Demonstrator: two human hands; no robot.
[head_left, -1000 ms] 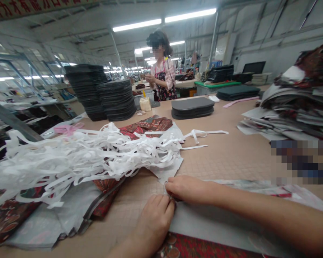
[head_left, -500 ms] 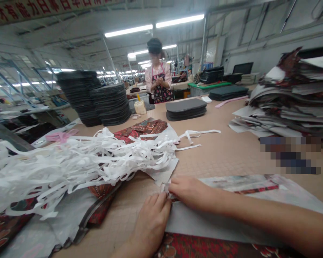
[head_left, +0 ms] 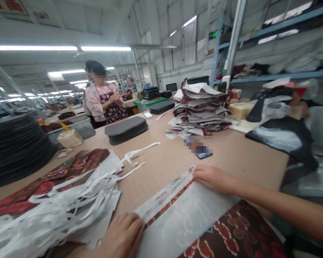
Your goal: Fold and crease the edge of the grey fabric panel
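A whitish backed fabric piece (head_left: 183,211) lies on the table, with a narrow patterned strip running along its folded edge. My right hand (head_left: 214,178) pinches the far end of that fold. At the near left end, my left hand (head_left: 123,231) rests on the fabric's edge with its fingers together; whether they grip it is hidden. Dark brown fabric with red flowers (head_left: 231,233) shows below the whitish piece. To the left of my left hand is a tangle of white strips (head_left: 78,204) over more patterned fabric (head_left: 70,166).
Dark flat pieces are stacked on the tabletop (head_left: 126,130) and in a taller pile (head_left: 16,150) at left. A fabric stack (head_left: 199,107), a phone (head_left: 204,154) and a black bag (head_left: 282,139) are further right. A person (head_left: 104,95) stands across the table.
The view has swung right. My right hand has moved along the fold to its far end, away from my left hand; the two were close together before. More of the strip now shows.
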